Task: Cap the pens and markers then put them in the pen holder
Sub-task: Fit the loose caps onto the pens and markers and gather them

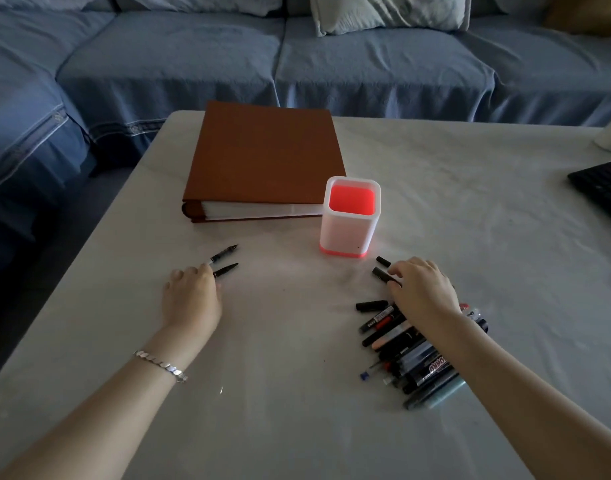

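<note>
**A:** What are the fingers doing?

**B:** The fingers (203, 270) of the left hand (190, 296) are loosely curled. Their tips meet the back end of an uncapped black pen (225, 270) lying on the bench (297, 393). I cannot tell whether they pinch it or only touch it. On the right hand (421, 292), the fingers (406, 268) bend over a short black piece (381, 274), pinched between thumb and forefinger. It could be a cap or a marker end.

**A:** What lies close to them?

**B:** Just past the left fingertips, beside the first pen, a second uncapped pen (223, 253) lies nearly parallel to it. Just beyond the right fingertips sits a small loose cap (383, 261). Under and behind the right wrist is a pile of pens and markers (411, 355) lying side by side, and a black capped one (371, 305) juts out on the inner side.

**A:** And the pen holder?

**B:** The pen holder (351, 220) stands upright ahead of both hands, between them and nearer the right fingers. It is white with a red base, and its red inside is in plain view.

**A:** Anything farther out?

**B:** A brown binder (262, 161) lies flat behind the holder, touching or nearly touching it. A dark keyboard (601, 188) sits far off to the right. A silver bracelet (160, 364) circles the left wrist. Beyond the bench is a blue sofa (193, 64) with a pale cushion (390, 12).
</note>
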Motion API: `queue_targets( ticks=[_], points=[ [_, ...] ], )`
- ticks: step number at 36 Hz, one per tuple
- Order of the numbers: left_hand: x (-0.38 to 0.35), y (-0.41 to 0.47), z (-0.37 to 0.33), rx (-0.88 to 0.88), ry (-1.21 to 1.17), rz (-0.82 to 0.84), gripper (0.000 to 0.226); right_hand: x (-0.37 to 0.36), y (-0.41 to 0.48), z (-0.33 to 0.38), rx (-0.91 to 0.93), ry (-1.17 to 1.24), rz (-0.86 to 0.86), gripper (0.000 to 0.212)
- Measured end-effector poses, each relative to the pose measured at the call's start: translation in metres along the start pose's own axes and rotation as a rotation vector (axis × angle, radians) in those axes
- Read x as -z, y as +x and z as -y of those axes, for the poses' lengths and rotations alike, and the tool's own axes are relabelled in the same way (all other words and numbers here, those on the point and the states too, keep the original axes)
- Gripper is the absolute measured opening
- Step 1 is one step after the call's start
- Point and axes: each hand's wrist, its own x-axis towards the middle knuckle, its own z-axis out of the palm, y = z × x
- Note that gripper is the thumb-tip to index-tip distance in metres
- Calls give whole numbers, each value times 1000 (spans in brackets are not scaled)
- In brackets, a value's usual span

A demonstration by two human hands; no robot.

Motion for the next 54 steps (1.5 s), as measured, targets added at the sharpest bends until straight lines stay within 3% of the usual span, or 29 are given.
queue_targets(
  ticks=[10,14,18,20,25,30,35,45,48,52,54],
  points=[
    [-7,-4,-3,-63,-5,-2,19,-7,9,4,30,20,60,22],
    [-2,-15,-15,-156,-38,-27,19,0,-4,8,26,356,44,16],
    [11,-29,-30,-240,-346,-83,12,9,-20,9,109,833,135,18],
    [18,-35,-38,-248,-513,-72,12,12,-28,8,146,894,164,19],
    [19,-39,-42,-246,-570,-40,20,14,-34,8,183,773,179,28],
    [11,-43,-32,-183,-522,30,19,11,-27,10,162,465,244,21],
    [10,-46,-23,-130,-514,12,19,1,-16,11,156,114,236,33],
    [17,-52,-18,-131,-564,-40,15,1,1,19,357,-254,253,23],
    [20,-54,-22,-122,-617,-42,15,-2,1,25,405,-186,217,22],
    [29,-58,-29,-132,-718,-20,10,5,-8,38,355,288,91,14],
    [36,-61,-33,-164,-766,-12,10,15,-17,46,306,509,107,11]
  ],
)
